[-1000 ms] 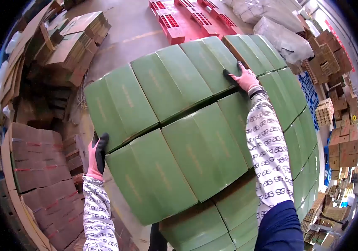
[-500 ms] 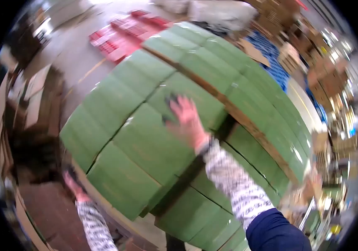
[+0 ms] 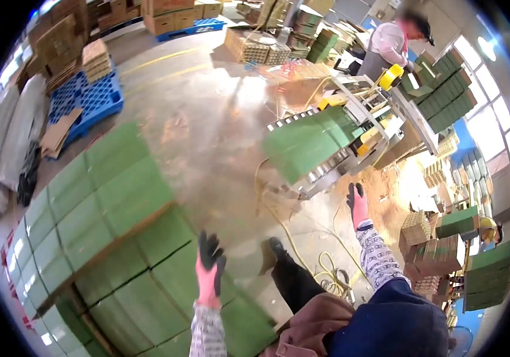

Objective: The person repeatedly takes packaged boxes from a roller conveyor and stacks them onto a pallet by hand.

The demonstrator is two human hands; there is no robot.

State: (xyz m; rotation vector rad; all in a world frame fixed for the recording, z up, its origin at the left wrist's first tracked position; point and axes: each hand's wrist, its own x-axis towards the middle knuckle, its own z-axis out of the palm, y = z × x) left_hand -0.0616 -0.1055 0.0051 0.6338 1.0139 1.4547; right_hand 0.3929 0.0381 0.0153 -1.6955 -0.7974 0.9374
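My left hand (image 3: 209, 268), in a pink glove with dark fingertips, is held out with its fingers apart. It appears above the near edge of a stack of green cartons (image 3: 121, 205); whether it touches them I cannot tell. My right hand (image 3: 358, 205), gloved the same way, reaches forward over the floor with thumb and fingers apart and nothing in it. Ahead of it, a green carton (image 3: 314, 143) lies on a roller conveyor (image 3: 326, 169) leading into a machine with yellow parts (image 3: 380, 131).
Pale hoses (image 3: 332, 271) coil on the floor by my foot (image 3: 277, 250). Behind the machine stands a person (image 3: 386, 44) beside stacked green cartons (image 3: 448, 89). A blue pallet (image 3: 85, 98) is at the far left. Brown cardboard stacks (image 3: 433, 259) stand at the right.
My view has swung away from the carton stack toward the conveyor. My right hand, earlier over the stack's top, is now out over the floor. The stack now sits at the left.
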